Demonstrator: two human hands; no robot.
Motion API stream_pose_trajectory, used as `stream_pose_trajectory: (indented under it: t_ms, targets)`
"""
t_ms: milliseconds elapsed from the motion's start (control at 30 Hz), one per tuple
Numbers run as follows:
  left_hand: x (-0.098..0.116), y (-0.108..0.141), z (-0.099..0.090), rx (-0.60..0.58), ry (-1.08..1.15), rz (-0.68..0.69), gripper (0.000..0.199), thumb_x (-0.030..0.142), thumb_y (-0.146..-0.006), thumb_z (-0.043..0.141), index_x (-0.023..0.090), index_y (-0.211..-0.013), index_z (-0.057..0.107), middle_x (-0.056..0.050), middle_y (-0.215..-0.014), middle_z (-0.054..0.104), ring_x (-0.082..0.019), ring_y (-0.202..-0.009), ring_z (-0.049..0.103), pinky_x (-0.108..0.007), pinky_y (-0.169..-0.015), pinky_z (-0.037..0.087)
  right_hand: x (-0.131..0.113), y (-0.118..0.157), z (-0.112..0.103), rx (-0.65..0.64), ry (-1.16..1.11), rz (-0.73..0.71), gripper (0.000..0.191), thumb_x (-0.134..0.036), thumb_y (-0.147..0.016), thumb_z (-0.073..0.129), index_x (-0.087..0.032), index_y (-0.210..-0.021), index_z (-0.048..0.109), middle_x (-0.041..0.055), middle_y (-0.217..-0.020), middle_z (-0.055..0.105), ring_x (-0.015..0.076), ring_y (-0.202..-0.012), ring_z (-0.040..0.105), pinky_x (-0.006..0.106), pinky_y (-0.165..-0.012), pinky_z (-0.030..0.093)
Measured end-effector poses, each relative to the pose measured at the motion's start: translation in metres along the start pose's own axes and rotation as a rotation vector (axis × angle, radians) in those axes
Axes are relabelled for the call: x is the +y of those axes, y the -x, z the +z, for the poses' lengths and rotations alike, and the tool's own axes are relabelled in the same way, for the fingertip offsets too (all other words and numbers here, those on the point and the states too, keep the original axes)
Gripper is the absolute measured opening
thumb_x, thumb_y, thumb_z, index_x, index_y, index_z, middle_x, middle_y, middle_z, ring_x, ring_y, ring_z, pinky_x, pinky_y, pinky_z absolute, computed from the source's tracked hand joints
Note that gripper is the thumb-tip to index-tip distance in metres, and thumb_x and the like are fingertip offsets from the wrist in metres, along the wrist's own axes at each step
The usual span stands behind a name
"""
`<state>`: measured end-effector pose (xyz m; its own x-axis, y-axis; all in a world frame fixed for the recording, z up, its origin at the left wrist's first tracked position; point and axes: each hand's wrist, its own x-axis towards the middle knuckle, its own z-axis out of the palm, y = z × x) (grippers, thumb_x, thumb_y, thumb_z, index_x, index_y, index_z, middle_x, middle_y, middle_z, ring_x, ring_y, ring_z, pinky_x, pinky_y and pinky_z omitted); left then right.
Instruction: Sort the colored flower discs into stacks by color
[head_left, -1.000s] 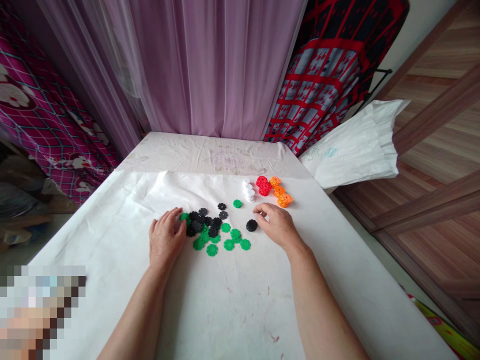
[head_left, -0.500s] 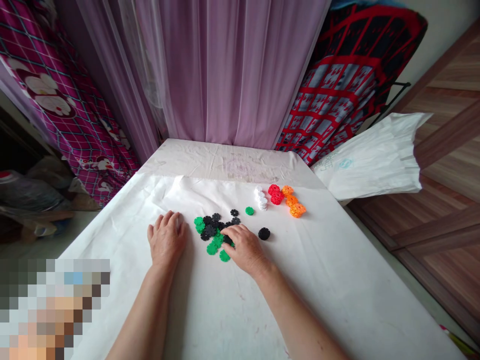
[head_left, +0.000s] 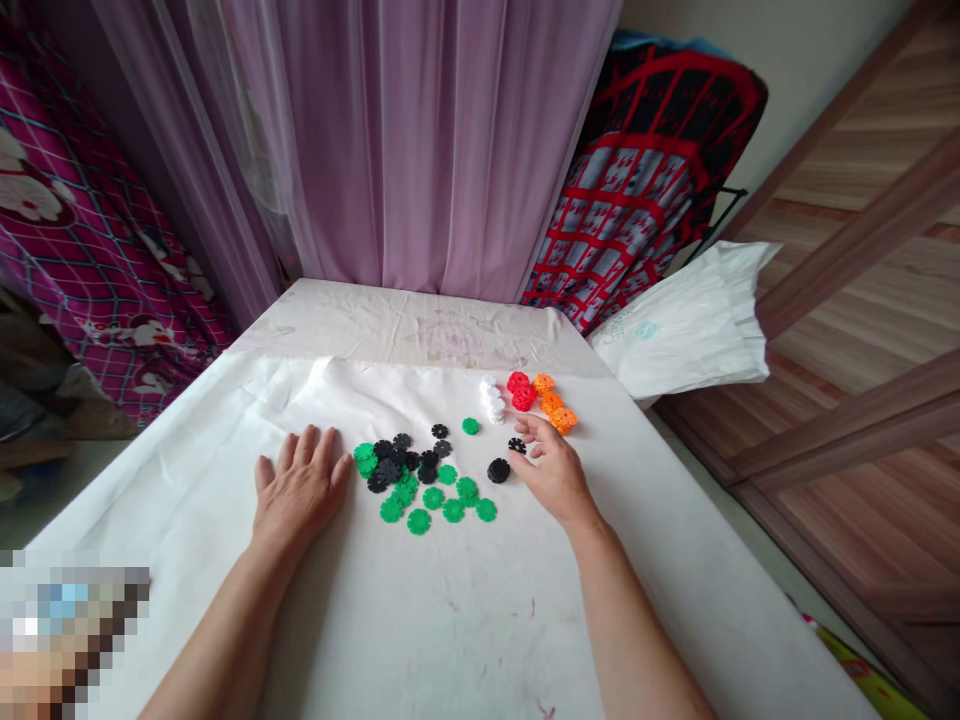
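My right hand [head_left: 551,470] is up by the right side of the pieces, with a black notched plastic disc [head_left: 517,445] between its thumb and fingertips. Just left of and below that disc sits a small stack of black discs [head_left: 499,471]. My left hand [head_left: 300,490] lies flat on the white-covered table [head_left: 420,640], fingers spread and holding nothing, left of a loose pile. In that pile, black discs [head_left: 387,470] overlap green discs [head_left: 403,490], with several more green ones spread to the right. A single green disc [head_left: 470,426] lies farther back.
Behind my right hand stand groups of white discs [head_left: 493,400], red discs [head_left: 521,391] and orange discs [head_left: 555,404]. A white bag [head_left: 690,325] juts out at the table's right edge. Purple curtains [head_left: 442,150] hang behind the table, and a wooden door [head_left: 847,330] is at the right.
My right hand has moved right from the pile, bringing a black disc near the black stack. More green discs now show, spread apart. My left hand's fingers are more spread. The view has shifted.
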<state>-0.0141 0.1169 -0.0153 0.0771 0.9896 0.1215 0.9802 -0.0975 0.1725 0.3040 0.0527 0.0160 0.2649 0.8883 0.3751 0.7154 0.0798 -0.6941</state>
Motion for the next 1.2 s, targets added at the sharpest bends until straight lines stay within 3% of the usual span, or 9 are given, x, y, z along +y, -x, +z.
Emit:
stream_pose_trajectory:
  t_ms: [67, 200, 433, 600, 800, 933, 1033, 1200]
  targets:
    - [-0.002, -0.002, 0.002, -0.005, -0.018, 0.026, 0.062, 0.051, -0.096, 0.026, 0.020, -0.145, 0.047, -0.014, -0.156, 0.041, -0.035, -0.144, 0.031, -0.061, -0.114, 0.021, 0.009, 0.000, -0.008, -0.019, -0.006, 0.024, 0.049, -0.023, -0.071, 0.061, -0.022, -0.120, 0.061, 0.0087, -0.108, 0.070, 0.0193, -0.087, 0.064, 0.032, -0.070, 0.053]
    - [-0.009, -0.004, 0.002, -0.004, -0.002, 0.033, 0.061, 0.054, -0.095, 0.031, 0.021, -0.143, 0.050, -0.013, -0.155, 0.043, -0.034, -0.144, 0.033, -0.059, -0.116, 0.022, 0.013, 0.001, 0.000, -0.137, 0.007, 0.011, 0.051, -0.018, -0.070, 0.060, -0.024, -0.121, 0.062, 0.0058, -0.106, 0.070, 0.0179, -0.088, 0.063, 0.031, -0.074, 0.052]
    - [-0.039, -0.019, -0.001, 0.101, 0.173, 0.066, 0.053, 0.049, -0.094, 0.031, 0.020, -0.118, 0.067, -0.010, -0.133, 0.064, -0.028, -0.128, 0.054, -0.045, -0.110, 0.039, 0.005, 0.000, 0.004, -0.269, 0.063, -0.011, 0.050, -0.011, -0.070, 0.060, -0.024, -0.118, 0.064, 0.0034, -0.104, 0.069, 0.0173, -0.093, 0.064, 0.033, -0.086, 0.053]
    - [-0.045, -0.023, 0.001, 0.118, 0.174, 0.078, 0.049, 0.046, -0.091, 0.035, 0.020, -0.116, 0.068, -0.010, -0.131, 0.066, -0.029, -0.124, 0.057, -0.044, -0.106, 0.043, 0.005, 0.002, 0.000, -0.267, 0.069, -0.025, 0.047, -0.011, -0.072, 0.061, -0.024, -0.117, 0.065, 0.0042, -0.109, 0.069, 0.0182, -0.099, 0.064, 0.035, -0.090, 0.052]
    - [-0.043, -0.023, 0.004, 0.135, 0.158, 0.068, 0.046, 0.042, -0.092, 0.037, 0.021, -0.118, 0.068, -0.010, -0.131, 0.066, -0.029, -0.124, 0.057, -0.045, -0.107, 0.043, 0.003, -0.010, -0.008, -0.169, 0.102, -0.084, 0.032, -0.016, -0.081, 0.057, -0.024, -0.110, 0.070, 0.0048, -0.108, 0.071, 0.0191, -0.095, 0.065, 0.037, -0.090, 0.052]
    - [-0.044, -0.023, 0.005, 0.142, 0.165, 0.078, 0.049, 0.042, -0.092, 0.034, 0.017, -0.118, 0.068, -0.012, -0.133, 0.065, -0.031, -0.124, 0.057, -0.047, -0.107, 0.043, -0.018, -0.035, 0.015, -0.338, 0.217, -0.217, 0.029, -0.008, -0.079, 0.059, -0.026, -0.097, 0.074, 0.0031, -0.105, 0.074, 0.0207, -0.103, 0.064, 0.037, -0.094, 0.049]
    - [-0.044, -0.023, 0.004, 0.145, 0.168, 0.089, 0.048, 0.041, -0.092, 0.035, 0.017, -0.117, 0.068, -0.012, -0.132, 0.065, -0.031, -0.124, 0.057, -0.046, -0.107, 0.043, -0.034, -0.057, 0.041, -0.470, 0.311, -0.363, 0.036, 0.000, -0.076, 0.059, -0.024, -0.097, 0.076, 0.0051, -0.116, 0.071, 0.0211, -0.107, 0.063, 0.037, -0.096, 0.048]
    - [-0.041, -0.022, 0.002, 0.147, 0.167, 0.071, 0.044, 0.040, -0.092, 0.036, 0.021, -0.116, 0.069, -0.009, -0.132, 0.066, -0.029, -0.123, 0.058, -0.046, -0.106, 0.044, -0.038, -0.078, 0.066, -0.687, 0.350, -0.561, 0.039, 0.003, -0.073, 0.063, -0.027, -0.095, 0.076, 0.0016, -0.111, 0.073, 0.0207, -0.103, 0.065, 0.031, -0.089, 0.048]
